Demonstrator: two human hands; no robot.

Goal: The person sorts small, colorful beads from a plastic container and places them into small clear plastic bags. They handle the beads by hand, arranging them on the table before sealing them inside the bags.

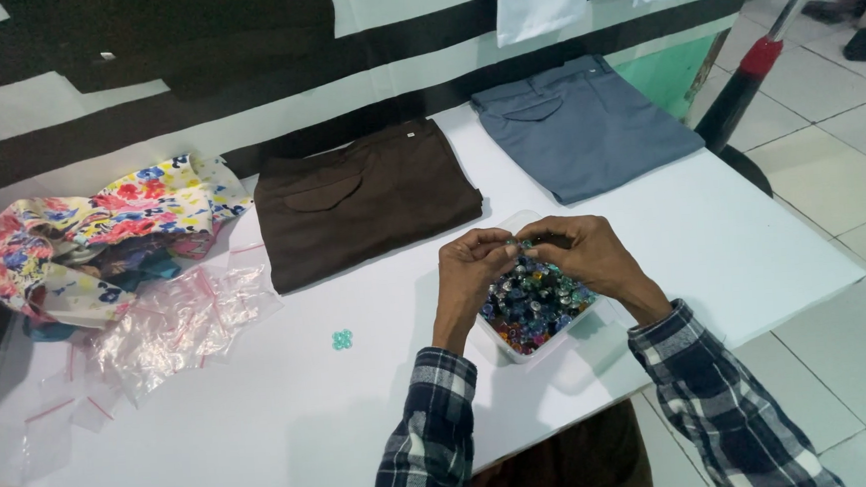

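Head view: the fingertips of both hands are brought together above a clear plastic tray [598, 316] filled with small coloured buttons [532, 303]. The left hand [472, 261] is curled, its thumb and forefinger pinched on something tiny; what is pinched is too small to be made out. The right hand [584, 249] is likewise bent inward, its fingertips closed against those of the left, and whether a button is gripped there cannot be told. Both wrists are held just over the tray, which is set on a white table [734, 245] near its front edge. Dark plaid sleeves [435, 434] are worn on both forearms.

Left of the tray, a small teal cluster of buttons [343, 339] is laid on the bare table, apart from the tray. Further left, a heap of small clear zip bags [172, 325] with red seal strips is spread out, and beyond it a crumpled floral cloth [102, 234] is piled at the table's left end. Behind the hands, folded brown trousers [365, 202] are laid flat, and folded grey-blue trousers [581, 124] are placed beside them to the right, well apart from the tray. A black and white striped wall [242, 75] is seen behind the table, and a tiled floor [854, 248] to the right.
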